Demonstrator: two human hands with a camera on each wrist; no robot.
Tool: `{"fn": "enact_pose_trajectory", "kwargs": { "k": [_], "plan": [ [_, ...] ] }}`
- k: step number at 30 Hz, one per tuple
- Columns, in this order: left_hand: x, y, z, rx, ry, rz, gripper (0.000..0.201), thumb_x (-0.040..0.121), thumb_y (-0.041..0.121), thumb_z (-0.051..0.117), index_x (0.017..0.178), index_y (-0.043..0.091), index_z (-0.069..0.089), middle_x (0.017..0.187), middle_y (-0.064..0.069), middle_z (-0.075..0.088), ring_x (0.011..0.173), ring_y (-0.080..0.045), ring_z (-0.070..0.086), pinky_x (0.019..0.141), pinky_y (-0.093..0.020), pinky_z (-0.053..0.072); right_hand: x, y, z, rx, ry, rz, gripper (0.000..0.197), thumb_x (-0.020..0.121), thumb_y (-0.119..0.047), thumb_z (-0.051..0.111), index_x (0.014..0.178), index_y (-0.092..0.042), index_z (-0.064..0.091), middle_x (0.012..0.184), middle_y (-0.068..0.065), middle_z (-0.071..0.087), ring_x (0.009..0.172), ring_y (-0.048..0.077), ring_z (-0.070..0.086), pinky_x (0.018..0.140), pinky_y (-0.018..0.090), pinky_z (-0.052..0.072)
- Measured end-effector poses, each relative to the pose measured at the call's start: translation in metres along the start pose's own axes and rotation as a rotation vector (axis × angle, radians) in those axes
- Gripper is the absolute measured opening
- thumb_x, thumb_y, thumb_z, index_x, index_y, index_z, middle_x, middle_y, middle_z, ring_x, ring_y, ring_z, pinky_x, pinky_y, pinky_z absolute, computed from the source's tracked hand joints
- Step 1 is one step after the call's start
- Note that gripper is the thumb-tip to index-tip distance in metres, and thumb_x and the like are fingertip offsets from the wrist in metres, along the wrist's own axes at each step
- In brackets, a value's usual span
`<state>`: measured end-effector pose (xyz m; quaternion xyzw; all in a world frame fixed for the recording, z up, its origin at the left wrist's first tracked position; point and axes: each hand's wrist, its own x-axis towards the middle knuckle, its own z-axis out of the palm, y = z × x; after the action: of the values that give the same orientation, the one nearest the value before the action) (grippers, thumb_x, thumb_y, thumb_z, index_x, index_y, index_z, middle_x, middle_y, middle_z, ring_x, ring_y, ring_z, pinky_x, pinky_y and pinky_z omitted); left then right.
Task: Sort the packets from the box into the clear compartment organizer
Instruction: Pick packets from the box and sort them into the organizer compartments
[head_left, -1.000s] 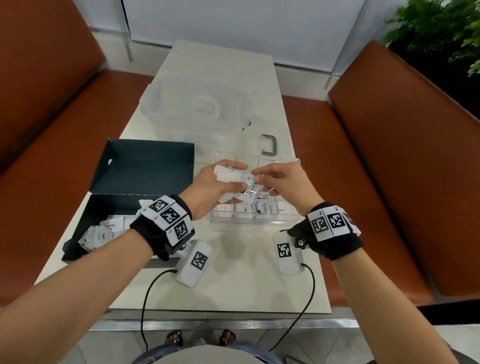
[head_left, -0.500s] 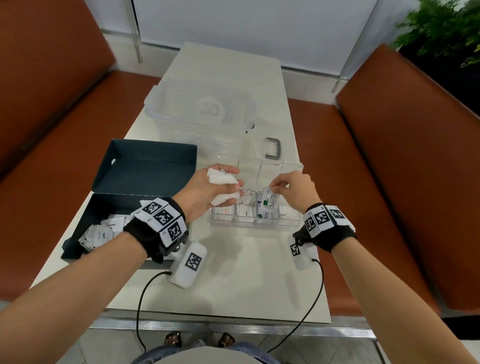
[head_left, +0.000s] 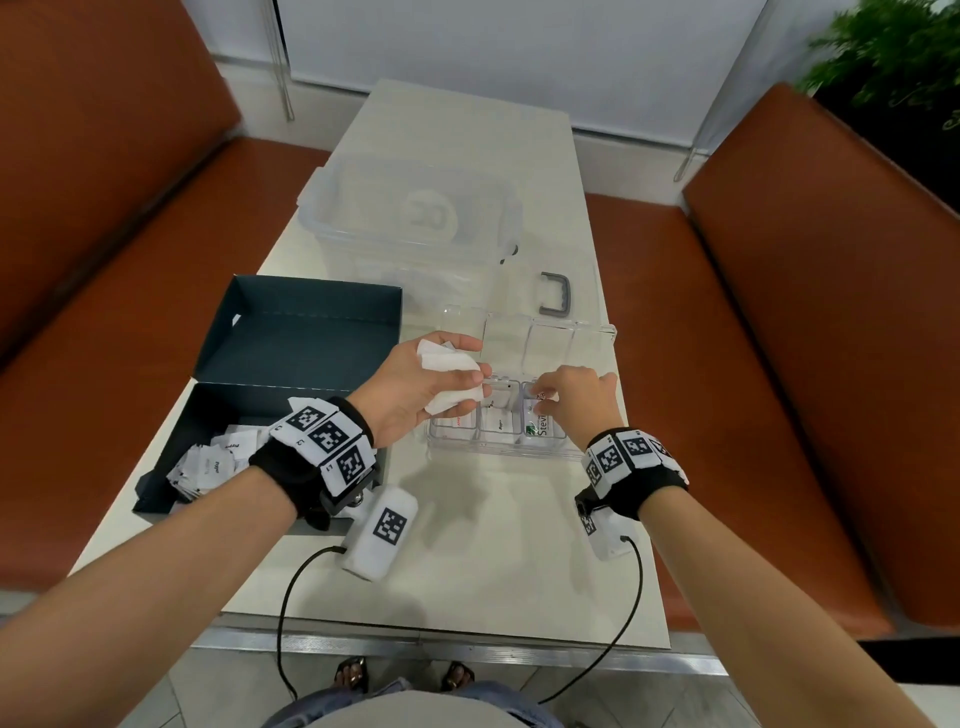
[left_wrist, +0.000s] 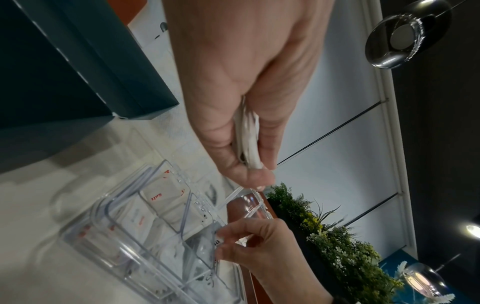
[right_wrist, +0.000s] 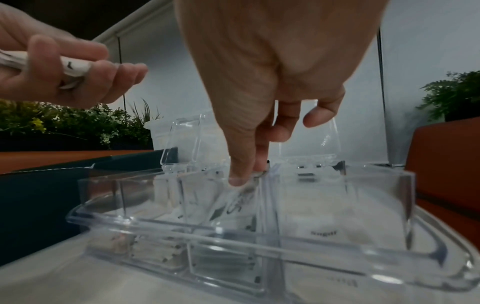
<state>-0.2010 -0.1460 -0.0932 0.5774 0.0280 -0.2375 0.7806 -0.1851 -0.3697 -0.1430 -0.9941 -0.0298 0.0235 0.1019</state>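
A white packet printed with dark lettering stands tilted in the third compartment from the left of the clear organizer, pinched at its upper edge between the thumb and fingertips of the right hand. The right wrist view shows that hand's thumb and forefinger reaching down into the compartment, the other fingers curled above the rim. The organizer sits on the pale bench with its hinged lids raised at the back; packets already lie in its front compartments, one marked in red, one in dark print. Just left of it, the left hand grips a small stack of white packets between thumb and fingers, held above the organizer's left end. Further left on the bench the dark box stands open, with more white packets heaped in its near end. Beyond the organizer are a large clear tub and a grey handle.
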Motion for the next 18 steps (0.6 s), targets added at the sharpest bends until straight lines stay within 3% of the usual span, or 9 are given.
{"fn": "enact_pose_trajectory", "kwargs": {
  "k": [4,8,13,18],
  "plan": [
    [-0.001,0.001,0.0,0.002,-0.006,-0.005,0.035,0.083,-0.007,0.069,0.114,0.01,0.063,0.1,-0.013,0.074,0.085,-0.025,0.073,0.061,-0.028,0.059,-0.002,-0.003,0.001,-0.161,-0.01,-0.049,0.008,0.087,-0.027,0.064,0.089,-0.032,0.069,0.083,-0.011,0.061,0.093,0.02,0.054,0.074,0.035,0.021],
    [-0.002,0.002,0.0,0.008,-0.001,-0.011,0.035,0.084,-0.006,0.069,0.114,0.01,0.064,0.1,-0.013,0.074,0.085,-0.024,0.073,0.061,-0.029,0.059,-0.002,-0.007,0.0,-0.271,-0.141,-0.019,0.015,0.084,-0.033,0.067,0.099,-0.037,0.07,0.089,-0.013,0.067,0.098,0.019,0.051,0.081,0.04,0.024],
    [-0.004,0.004,0.001,-0.048,0.006,-0.052,0.031,0.085,0.004,0.07,0.114,0.012,0.063,0.102,-0.014,0.074,0.086,-0.025,0.073,0.06,-0.029,0.059,-0.002,-0.009,-0.001,-0.222,-0.167,0.021,0.017,0.085,-0.031,0.067,0.1,-0.038,0.071,0.094,-0.011,0.069,0.1,0.019,0.053,0.087,0.043,0.027],
    [-0.007,0.009,0.003,-0.175,0.011,-0.172,0.026,0.094,0.021,0.061,0.118,0.01,0.061,0.105,-0.018,0.073,0.086,-0.029,0.073,0.062,-0.033,0.061,-0.008,-0.009,-0.01,-0.127,-0.121,0.03,0.012,0.088,-0.031,0.063,0.096,-0.035,0.072,0.097,-0.011,0.069,0.1,0.02,0.057,0.081,0.039,0.022]
  ]
}}
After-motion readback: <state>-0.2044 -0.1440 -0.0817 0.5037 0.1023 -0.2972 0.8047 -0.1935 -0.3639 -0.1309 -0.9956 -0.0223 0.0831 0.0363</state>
